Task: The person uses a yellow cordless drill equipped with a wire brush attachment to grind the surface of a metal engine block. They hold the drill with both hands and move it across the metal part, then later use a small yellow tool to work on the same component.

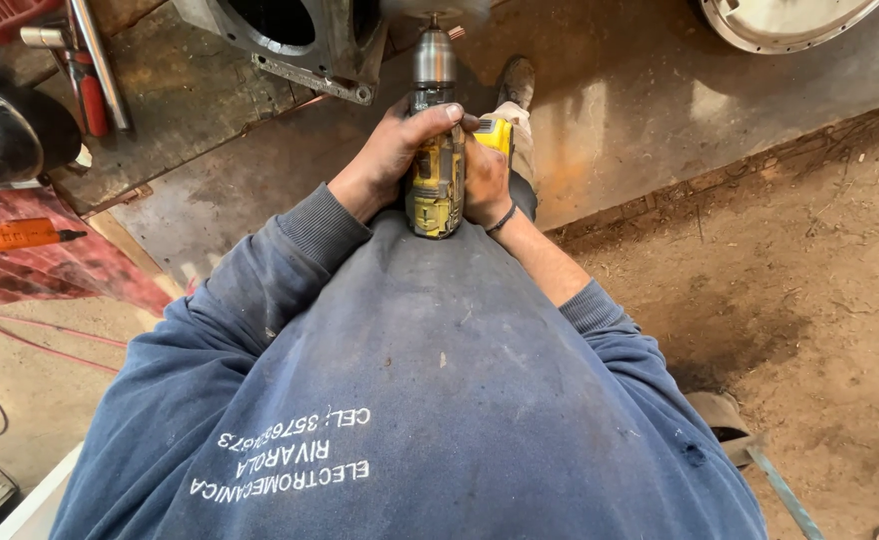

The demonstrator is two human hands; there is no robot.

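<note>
Together both hands (440, 165) grip a yellow drill (436, 190) against the sweatshirt (440, 380).

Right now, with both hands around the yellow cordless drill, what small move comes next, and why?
Probably ease the yellow cordless drill forward: left hand and right hand grip it, and its chuck tip seems to meet the grey metal housing ahead; the contact is blurred.

Ahead of the drill (436, 150), the grey metal housing (300, 40) blocked the far left, with tools (90, 70) crowding the far-left corner. To the right, bare concrete floor (640, 110) lay open up to the round metal cover (780, 20) at the far edge. Near right, the dirt ground (790, 290) was open.
</note>
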